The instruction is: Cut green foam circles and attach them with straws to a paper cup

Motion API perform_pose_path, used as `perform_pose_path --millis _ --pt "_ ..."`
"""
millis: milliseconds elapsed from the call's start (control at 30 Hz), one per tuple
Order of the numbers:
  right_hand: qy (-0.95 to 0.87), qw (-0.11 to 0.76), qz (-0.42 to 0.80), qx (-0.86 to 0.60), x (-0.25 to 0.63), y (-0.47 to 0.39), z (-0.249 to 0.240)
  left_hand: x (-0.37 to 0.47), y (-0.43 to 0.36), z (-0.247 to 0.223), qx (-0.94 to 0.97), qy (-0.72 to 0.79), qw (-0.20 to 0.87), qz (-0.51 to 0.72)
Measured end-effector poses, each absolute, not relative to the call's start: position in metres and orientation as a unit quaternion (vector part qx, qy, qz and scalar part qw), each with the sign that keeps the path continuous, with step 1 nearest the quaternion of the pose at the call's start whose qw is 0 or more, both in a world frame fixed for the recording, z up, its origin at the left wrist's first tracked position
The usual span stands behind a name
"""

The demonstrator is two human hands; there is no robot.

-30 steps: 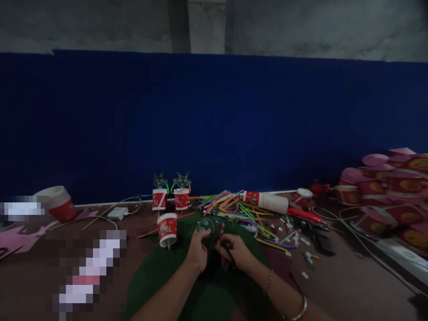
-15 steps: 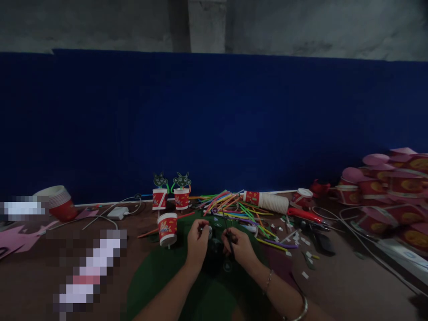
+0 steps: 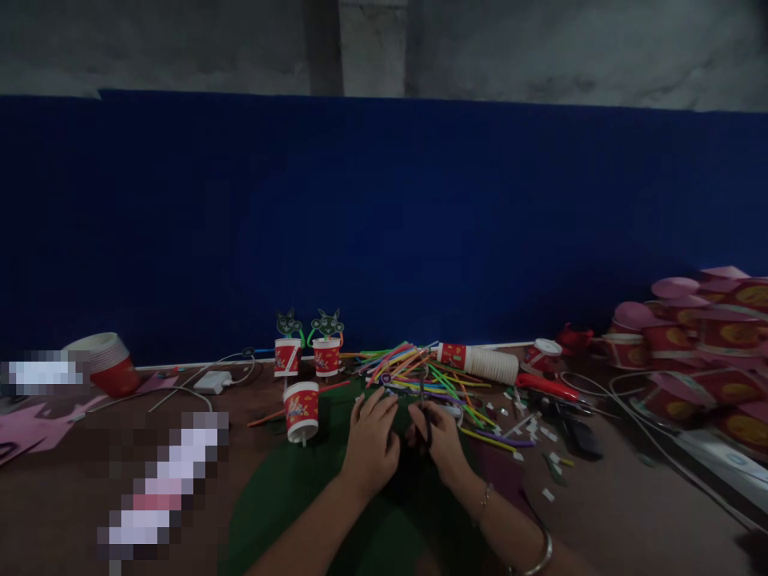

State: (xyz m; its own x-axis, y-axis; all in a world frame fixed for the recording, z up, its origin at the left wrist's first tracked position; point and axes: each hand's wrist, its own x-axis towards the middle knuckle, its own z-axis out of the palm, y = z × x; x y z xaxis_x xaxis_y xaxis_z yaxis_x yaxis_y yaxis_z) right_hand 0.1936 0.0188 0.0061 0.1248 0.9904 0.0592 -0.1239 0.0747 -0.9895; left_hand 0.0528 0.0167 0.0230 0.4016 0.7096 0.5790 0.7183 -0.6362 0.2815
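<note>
My left hand [image 3: 370, 440] lies palm down over dark green paper [image 3: 288, 496], its fingers stretched forward. Whether anything is under the palm is hidden. Close on its right, my right hand [image 3: 442, 442] is closed around a pair of dark scissors [image 3: 422, 392], blades pointing away from me. A red printed paper cup [image 3: 301, 411] with a white rim stands upside down left of my left hand. Ahead of both hands lies a loose heap of coloured straws [image 3: 402, 364].
Two cups with dark animal cutouts, one a cup [image 3: 327, 357], stand at the back. A stack of cups [image 3: 480, 362] lies right of the straws. White paper scraps [image 3: 548, 494], a black phone-like object [image 3: 581, 436] and piled red cups with pink tops [image 3: 672, 336] are to the right.
My left hand has gone from pinching a small dark piece to lying flat with fingers forward. The piece is out of sight. My right hand has shifted slightly right with the scissors.
</note>
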Motion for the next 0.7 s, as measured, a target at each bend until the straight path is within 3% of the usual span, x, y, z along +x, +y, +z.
perform_pose_path --millis 167,300,533,700 --pt "-0.402 0.619 0.494 -0.459 0.197 0.021 0.006 0.057 0.006 0.030 -0.873 -0.358 0.020 -0.331" --pt "-0.393 0.636 0.471 -0.469 0.199 0.022 0.005 0.058 0.006 0.029 -0.814 -0.398 -0.026 -0.422" --pt "-0.464 0.586 0.495 -0.443 0.194 0.014 0.010 0.060 0.022 0.021 -0.575 -0.467 -0.397 -0.541" --pt "-0.498 0.559 0.503 -0.433 0.192 0.012 0.013 0.060 0.024 0.020 -0.432 -0.441 -0.557 -0.556"
